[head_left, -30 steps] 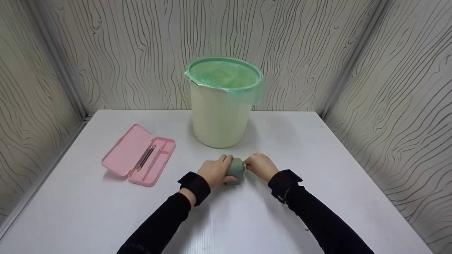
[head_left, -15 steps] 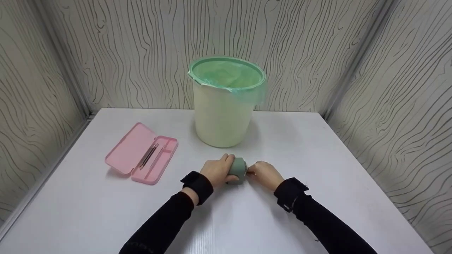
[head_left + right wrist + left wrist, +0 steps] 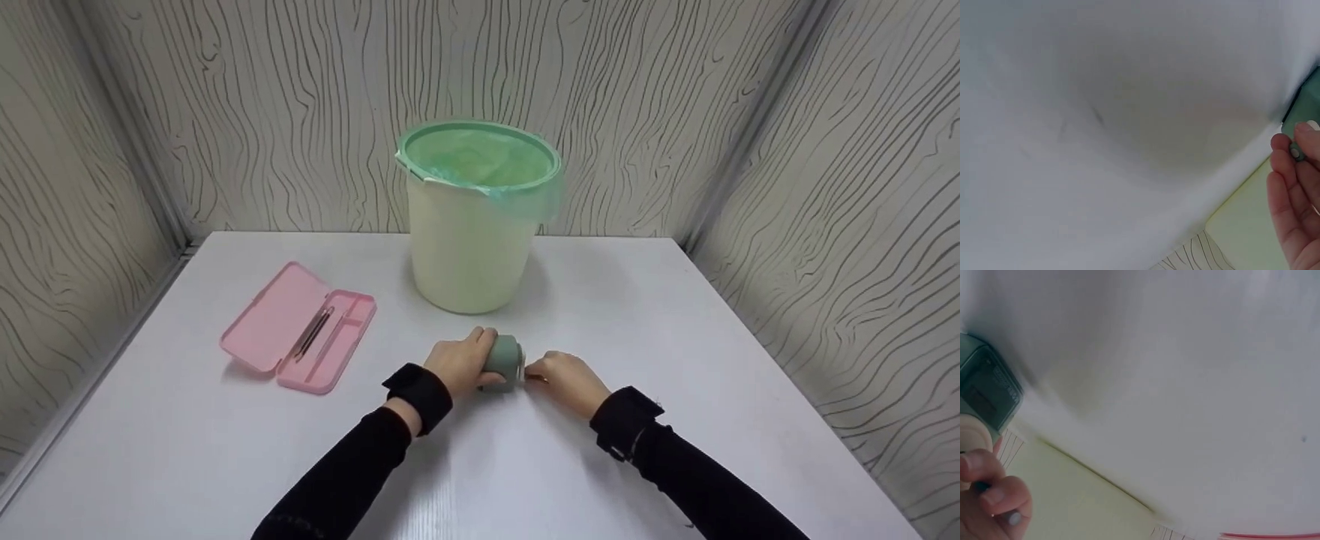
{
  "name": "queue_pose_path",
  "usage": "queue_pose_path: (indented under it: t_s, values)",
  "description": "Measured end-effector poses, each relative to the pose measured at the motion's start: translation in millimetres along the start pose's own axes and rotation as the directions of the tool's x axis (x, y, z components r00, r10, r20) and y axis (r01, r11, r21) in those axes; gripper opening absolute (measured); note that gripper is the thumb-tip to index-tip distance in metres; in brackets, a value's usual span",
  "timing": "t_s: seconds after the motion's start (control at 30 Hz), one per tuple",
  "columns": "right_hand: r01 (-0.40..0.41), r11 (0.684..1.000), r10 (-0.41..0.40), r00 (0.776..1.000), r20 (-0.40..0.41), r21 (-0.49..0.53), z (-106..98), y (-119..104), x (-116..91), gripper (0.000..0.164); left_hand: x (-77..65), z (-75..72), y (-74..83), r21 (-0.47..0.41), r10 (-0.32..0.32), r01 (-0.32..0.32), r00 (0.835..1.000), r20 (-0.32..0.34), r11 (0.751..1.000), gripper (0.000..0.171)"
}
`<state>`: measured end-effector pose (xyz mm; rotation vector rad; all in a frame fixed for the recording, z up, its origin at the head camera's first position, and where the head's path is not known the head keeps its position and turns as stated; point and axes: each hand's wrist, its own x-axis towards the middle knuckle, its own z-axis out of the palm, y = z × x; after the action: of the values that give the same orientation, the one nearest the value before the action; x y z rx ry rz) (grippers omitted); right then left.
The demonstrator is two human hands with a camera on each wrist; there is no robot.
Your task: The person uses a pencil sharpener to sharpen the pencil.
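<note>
A green crank pencil sharpener [image 3: 504, 358] lies close over the white table in the head view, in front of the bin. My left hand [image 3: 459, 365] grips its body from the left, covering much of it. On its right end is a pale crank [image 3: 523, 364], and my right hand [image 3: 566, 381] pinches the knob there. The right wrist view shows the small green knob [image 3: 1296, 151] between thumb and fingers. In the left wrist view, the sharpener [image 3: 988, 388] shows its dark see-through drawer and round cream crank base.
A pink pencil case [image 3: 247, 330] lies open on the left of the table [image 3: 637, 300], with two dark pencils [image 3: 315, 335] in it. Behind the hands stands a cream bin [image 3: 469, 255] with a green rim and bag. Wood-patterned walls [image 3: 300, 112] enclose the back and sides.
My right hand has come down toward me at the sharpener's right end, carrying the crank knob round with it. The left hand keeps its grip on the body in the same place.
</note>
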<state>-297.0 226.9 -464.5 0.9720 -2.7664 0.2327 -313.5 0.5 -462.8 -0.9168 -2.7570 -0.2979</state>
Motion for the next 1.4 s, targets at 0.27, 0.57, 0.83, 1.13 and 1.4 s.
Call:
queue_pose_path:
  t_s: [0.27,0.57,0.83,1.13,1.4]
  values:
    - [0.048,0.997,-0.048,0.999,0.006,0.055,-5,-1,-3,0.006,-0.1,-1.2,-0.3,-0.024,-0.009,0.009,1.0,0.017,1.0,0.064]
    - [0.063,0.992,-0.065,0.998,0.022,0.108,-13,0,-6,0.006,1.5,-2.5,0.9,0.016,0.001,-0.002,1.0,0.013,1.0,0.064]
    - [0.08,0.987,-0.084,0.996,0.026,0.142,-29,-5,-8,0.005,2.0,-2.7,-0.7,-0.004,-0.003,0.003,1.0,0.017,1.0,0.063]
    - [0.098,0.987,-0.1,0.995,0.01,0.124,-42,-6,-6,0.007,0.4,-3.2,-3.3,-0.022,0.022,-0.021,0.999,0.034,1.0,0.064]
    - [0.128,0.984,-0.126,0.992,-0.018,0.121,-49,-4,-5,0.006,3.7,-3.2,-5.7,-0.01,0.06,-0.06,0.997,0.04,0.998,0.063]
